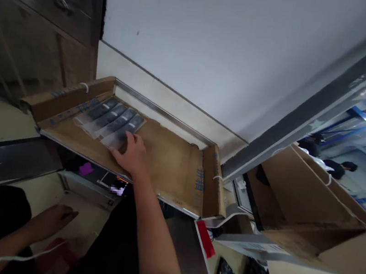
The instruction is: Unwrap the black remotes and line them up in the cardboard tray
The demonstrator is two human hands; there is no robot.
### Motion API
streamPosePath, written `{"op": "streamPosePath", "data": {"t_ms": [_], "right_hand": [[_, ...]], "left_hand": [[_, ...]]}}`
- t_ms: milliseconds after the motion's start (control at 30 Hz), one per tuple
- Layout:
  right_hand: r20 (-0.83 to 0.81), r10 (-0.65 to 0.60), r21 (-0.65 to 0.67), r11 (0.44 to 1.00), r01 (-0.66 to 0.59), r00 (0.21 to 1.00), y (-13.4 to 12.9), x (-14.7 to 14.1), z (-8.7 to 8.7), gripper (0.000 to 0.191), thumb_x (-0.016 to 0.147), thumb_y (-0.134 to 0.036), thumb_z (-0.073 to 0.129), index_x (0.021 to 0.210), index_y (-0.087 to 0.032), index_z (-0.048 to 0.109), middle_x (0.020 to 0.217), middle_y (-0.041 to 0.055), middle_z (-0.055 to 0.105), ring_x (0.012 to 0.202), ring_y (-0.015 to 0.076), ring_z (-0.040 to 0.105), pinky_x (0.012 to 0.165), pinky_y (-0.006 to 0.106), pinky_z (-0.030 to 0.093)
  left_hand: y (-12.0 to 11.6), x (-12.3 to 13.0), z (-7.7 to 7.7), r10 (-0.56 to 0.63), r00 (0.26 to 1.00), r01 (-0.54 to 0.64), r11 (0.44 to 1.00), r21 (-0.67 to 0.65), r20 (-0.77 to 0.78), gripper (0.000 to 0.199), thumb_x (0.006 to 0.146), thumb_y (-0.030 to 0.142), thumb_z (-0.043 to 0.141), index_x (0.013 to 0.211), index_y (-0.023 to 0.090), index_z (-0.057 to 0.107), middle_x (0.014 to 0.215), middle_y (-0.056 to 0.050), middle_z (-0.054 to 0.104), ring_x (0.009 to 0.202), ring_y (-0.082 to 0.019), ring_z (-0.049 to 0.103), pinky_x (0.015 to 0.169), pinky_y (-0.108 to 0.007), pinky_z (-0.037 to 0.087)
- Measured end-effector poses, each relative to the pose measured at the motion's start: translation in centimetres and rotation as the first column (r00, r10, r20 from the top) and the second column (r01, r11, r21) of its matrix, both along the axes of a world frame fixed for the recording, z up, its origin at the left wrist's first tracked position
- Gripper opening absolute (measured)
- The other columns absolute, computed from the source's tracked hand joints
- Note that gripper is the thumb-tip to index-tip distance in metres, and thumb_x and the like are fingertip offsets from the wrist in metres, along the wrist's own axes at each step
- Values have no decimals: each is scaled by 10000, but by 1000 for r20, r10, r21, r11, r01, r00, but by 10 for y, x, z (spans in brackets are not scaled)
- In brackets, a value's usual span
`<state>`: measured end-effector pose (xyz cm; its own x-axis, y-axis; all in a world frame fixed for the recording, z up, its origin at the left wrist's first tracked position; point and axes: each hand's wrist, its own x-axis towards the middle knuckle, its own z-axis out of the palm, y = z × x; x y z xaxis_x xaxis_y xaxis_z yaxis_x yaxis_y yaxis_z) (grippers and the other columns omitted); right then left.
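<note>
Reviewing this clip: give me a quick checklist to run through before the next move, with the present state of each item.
1. Right hand on the nearest bagged dark part: ok, fingers rest on it in the shallow cardboard tray.
2. Firm grip on that part: cannot tell, the fingertips hide the contact.
3. Row of bagged dark parts lying flat, side by side at the tray's left end: ok.
4. Left hand out of the tray: ok, it is low, near the lap, holding nothing visible.
5. White cable away from the right arm: ok, it runs by the left arm.
6. Count of parts: cannot tell, blurred.
</note>
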<state>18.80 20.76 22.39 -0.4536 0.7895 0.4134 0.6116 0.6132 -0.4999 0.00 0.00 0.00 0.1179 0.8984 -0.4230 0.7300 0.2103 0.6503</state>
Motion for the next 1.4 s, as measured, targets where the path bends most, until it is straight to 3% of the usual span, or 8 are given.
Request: {"op": "streamPosePath", "data": {"t_ms": [267, 567, 733, 867, 1067, 1233, 1333, 1400], "right_hand": [[129, 51, 70, 996, -61, 990, -3, -15, -4, 631, 790, -600, 756, 1286, -228, 633, 1391, 106, 487, 1254, 266, 484, 1084, 394, 415], [-57, 74, 32, 997, -72, 996, 9, -12, -18, 166, 960, -221, 574, 1020, -200, 727, 1165, 66, 642, 1124, 174, 568, 1029, 297, 435], [-346, -25, -94, 996, -8, 938, 4, -1, -20, 120, 940, -186, 545, 896, -188, 656, 1120, 78, 701, 1086, 182, 629, 1004, 313, 450], [-566, -128, -251, 968, -22, 814, -42, 21, -17, 157, 967, -258, 495, 878, -198, 610, 1230, 86, 685, 1135, 192, 632, 1011, 336, 451], [-670, -77, -250, 960, -127, 739, -165, 56, -15, 136, 971, -255, 488, 934, -220, 614, 1240, 106, 675, 1277, 250, 561, 1086, 440, 410], [-643, 38, -235, 941, -244, 765, -228, 79, -35, 157, 949, -348, 536, 1010, -265, 654, 1244, 108, 665, 1307, 324, 527, 1082, 535, 405], [-819, -181, -360, 901, -243, 544, -232, 82, -56, 533, 806, -610, 679, 1225, -287, 618, 1439, 142, 530, 1306, 375, 522, 1024, 542, 463], [-847, -378, -513, 764, -390, 373, -227, 81, -64, 658, 761, -708, 676, 1263, -289, 605, 1373, 138, 581, 1206, 354, 599, 960, 514, 510]], "left_hand": [[10, 16, -5, -56, 998, 56, 998, -2, -2, 391, 910, 468, 354, 703, 208, 559, 754, -82, 686, 746, -261, 641, 732, -342, 384], [13, 4, -1, 91, 987, -102, 992, 75, 136, 360, 786, 544, 532, 590, 245, 572, 628, -31, 647, 675, -278, 611, 697, -358, 382], [22, 19, 32, 251, 872, -292, 956, 35, 420, 343, 702, 577, 676, 567, 266, 623, 598, 7, 621, 608, -242, 579, 632, -341, 424], [34, 31, 58, 540, 548, -471, 830, -297, 639, 447, 609, 661, 765, 729, 234, 713, 771, -30, 726, 697, -250, 658, 668, -357, 509], [47, 64, 145, 492, 96, -130, 868, -479, 865, 575, 780, 668, 672, 1035, 157, 740, 1087, -147, 756, 966, -297, 712, 880, -423, 554], [50, 98, 205, 543, 172, -307, 822, -479, 822, 431, 823, 458, 734, 1125, 153, 701, 1120, -148, 753, 836, -246, 734, 741, -350, 595], [46, 107, 216, 552, 199, -390, 803, -451, 810, 426, 833, 436, 737, 1160, 169, 681, 1127, -139, 755, 831, -247, 744, 728, -347, 605], [42, 110, 220, 521, 192, -381, 821, -426, 832, 452, 833, 460, 739, 1183, 182, 675, 1162, -132, 748, 927, -264, 745, 791, -361, 610]]}}
